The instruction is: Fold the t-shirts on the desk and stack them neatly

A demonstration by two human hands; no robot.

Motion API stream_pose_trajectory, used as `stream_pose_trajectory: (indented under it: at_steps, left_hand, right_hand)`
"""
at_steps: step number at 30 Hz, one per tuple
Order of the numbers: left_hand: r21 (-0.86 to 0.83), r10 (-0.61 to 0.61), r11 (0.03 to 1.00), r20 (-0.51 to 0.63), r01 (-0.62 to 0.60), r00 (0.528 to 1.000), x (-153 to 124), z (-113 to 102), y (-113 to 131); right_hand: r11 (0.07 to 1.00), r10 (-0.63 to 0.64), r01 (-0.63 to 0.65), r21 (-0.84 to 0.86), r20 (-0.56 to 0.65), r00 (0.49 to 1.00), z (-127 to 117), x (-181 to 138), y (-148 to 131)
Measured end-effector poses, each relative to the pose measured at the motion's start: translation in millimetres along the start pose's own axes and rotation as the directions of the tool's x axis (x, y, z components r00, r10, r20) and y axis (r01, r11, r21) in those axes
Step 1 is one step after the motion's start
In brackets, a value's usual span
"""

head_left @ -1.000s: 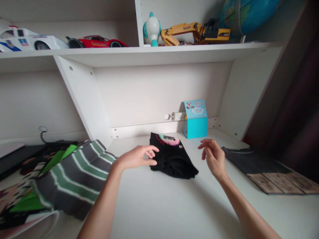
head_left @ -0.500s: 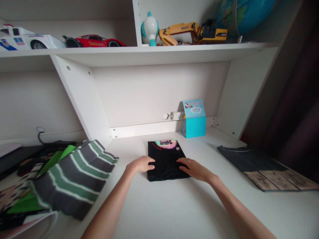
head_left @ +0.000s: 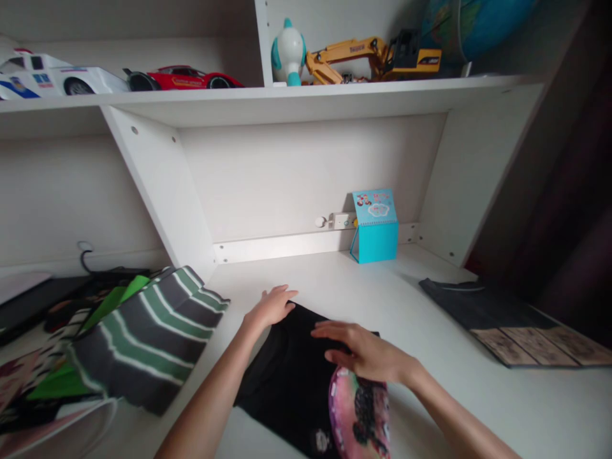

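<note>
Head view: right hand (head_left: 363, 350) over black shirt (head_left: 294, 376), fingers apart; left hand (head_left: 268, 309), grip unclear

Room in a home, apparently a child's study corner. A white desk (head_left: 459, 408), fitted beneath a shelf unit (head_left: 149, 185) in the same finish, forms the setting. The upper shelf (head_left: 306, 93) carries playthings: a white toy vehicle (head_left: 62, 78), a red toy car (head_left: 184, 80), a white-and-teal toy (head_left: 289, 52) and a yellow toy excavator (head_left: 373, 58), with a globe (head_left: 495, 25) towards the right end. A turquoise spiral-bound desk calendar (head_left: 377, 241) bearing cartoon figures stands beside a power socket (head_left: 341, 221). Everyday clothing likewise indicates a household: a striped garment (head_left: 153, 331) on a heap at left, a black printed garment (head_left: 291, 376) at centre, a dark garment (head_left: 482, 309) lying flat at right.
</note>
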State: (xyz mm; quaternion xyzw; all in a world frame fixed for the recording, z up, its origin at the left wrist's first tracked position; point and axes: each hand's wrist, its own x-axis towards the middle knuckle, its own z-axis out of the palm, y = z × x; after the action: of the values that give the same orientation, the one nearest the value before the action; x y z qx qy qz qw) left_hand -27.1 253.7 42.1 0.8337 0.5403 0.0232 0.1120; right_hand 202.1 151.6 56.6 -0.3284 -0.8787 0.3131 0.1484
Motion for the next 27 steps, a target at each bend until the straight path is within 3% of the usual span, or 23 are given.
stream_pose_trajectory:
  at_steps: [1, 4, 7, 11, 14, 16, 17, 18, 20, 22, 27]
  left_hand:
    - [-0.007, 0.0, 1.0, 0.005, 0.0, 1.0, -1.0, -2.7, -0.3]
    - [-0.025, 0.019, 1.0, 0.035, -0.018, 0.999, -3.8, -9.9, 0.0]
    - [-0.017, 0.028, 0.999, 0.019, -0.027, 0.999, -7.2, -14.8, 5.9]
    - [-0.014, 0.075, 0.997, 0.017, -0.075, 0.997, -14.8, -16.4, 27.7]
    - [-0.025, 0.123, 0.992, 0.083, -0.121, 0.989, -22.5, -10.2, 51.5]
    - [-0.057, 0.148, 0.988, 0.155, -0.141, 0.977, -27.5, -1.3, 68.2]
    - [-0.073, 0.156, 0.987, 0.179, -0.145, 0.971, -29.7, 4.4, 76.2]
    - [-0.083, 0.162, 0.985, 0.191, -0.149, 0.968, -31.5, 10.7, 83.7]
    - [-0.084, 0.174, 0.983, 0.194, -0.161, 0.965, -34.3, 24.6, 96.6]
    - [-0.078, 0.189, 0.981, 0.184, -0.177, 0.965, -35.7, 38.7, 105.6]
    - [-0.07, 0.239, 0.97, 0.083, -0.234, 0.967, -34.3, 63.6, 110.2]
  right_hand:
    - [0.99, 0.075, -0.081, -0.114, -0.053, 0.996, 1.7, -0.6, 8.6]
    - [0.935, 0.191, -0.193, -0.299, -0.037, 0.981, 20.0, -6.0, 32.2]
    - [0.866, 0.251, -0.32, -0.385, -0.219, 0.943, 44.7, -13.0, 47.5]
    - [0.719, 0.376, -0.551, -0.425, -0.429, 0.821, 51.4, -18.6, 68.4]
    - [0.573, 0.483, -0.727, -0.379, -0.56, 0.673, 37.5, -23.4, 87.7]
    - [0.49, 0.482, -0.792, -0.364, -0.643, 0.595, 27.8, -28.6, 97.0]
    - [0.485, 0.451, -0.788, -0.38, -0.663, 0.597, 24.7, -31.6, 99.6]
    - [0.509, 0.411, -0.758, -0.408, -0.659, 0.631, 23.1, -34.8, 100.8]
    - [0.617, 0.339, -0.635, -0.465, -0.571, 0.748, 24.7, -40.6, 100.3]
    - [0.709, 0.313, -0.534, -0.461, -0.473, 0.824, 29.7, -45.2, 98.8]
    - [0.818, 0.259, -0.437, -0.375, -0.439, 0.861, 18.1, -64.9, 119.8]
